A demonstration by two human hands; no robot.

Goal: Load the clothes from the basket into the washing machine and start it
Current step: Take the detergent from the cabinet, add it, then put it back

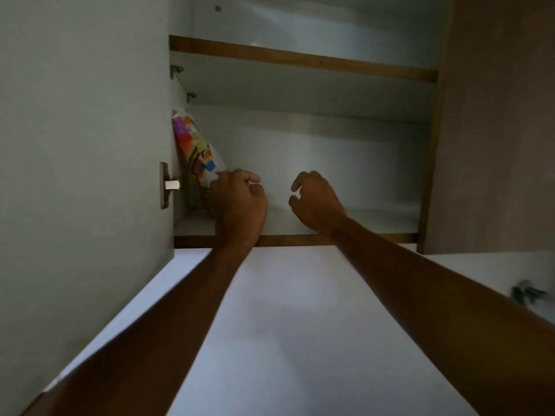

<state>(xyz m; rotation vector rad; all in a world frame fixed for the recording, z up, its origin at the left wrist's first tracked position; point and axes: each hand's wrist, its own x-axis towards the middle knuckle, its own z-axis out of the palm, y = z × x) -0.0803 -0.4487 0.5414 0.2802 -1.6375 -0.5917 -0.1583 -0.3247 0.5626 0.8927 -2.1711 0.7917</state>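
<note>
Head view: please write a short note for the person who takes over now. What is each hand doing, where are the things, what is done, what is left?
Left hand: at the colourful packet in the left corner of the lower cupboard shelf; fingers curled at its lower edge, grip not clear.
Right hand: loosely curled, holds nothing, above the same shelf.
Upper shelf: nothing visible on it from below.
Basket, clothes, washing machine: not in view, so the loading cannot be judged.
Left: probably take the packet down, then start the machine.
</note>
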